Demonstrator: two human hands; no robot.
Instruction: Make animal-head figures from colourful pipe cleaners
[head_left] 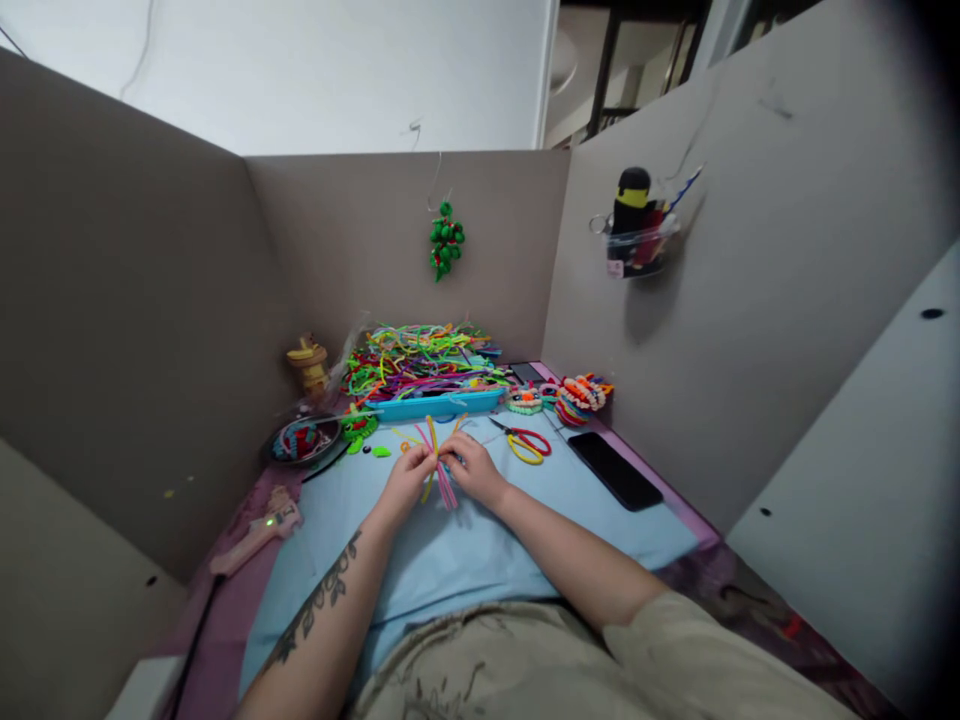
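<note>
Pink and yellow pipe cleaners (446, 488) cross in a bundle above the light blue cloth (495, 560). My left hand (411, 474) pinches the bundle from the left. From the right, my right hand (472, 466) grips it close by, fingertips nearly meeting the left ones. Strands stick out above and below the fingers; the exact crossing point is hidden by them. Scissors (527, 443) with red and yellow handles lie just right of my right hand. Small green pieces (381, 452) rest to the left of my left hand.
A blue tray (435, 404) heaped with colourful pipe cleaners stands at the back. A black phone (615, 470) lies right; a pink glue gun (262, 533) with a lit green light sits left, near a dark bowl (271, 450). Grey partitions (405, 230) enclose the table.
</note>
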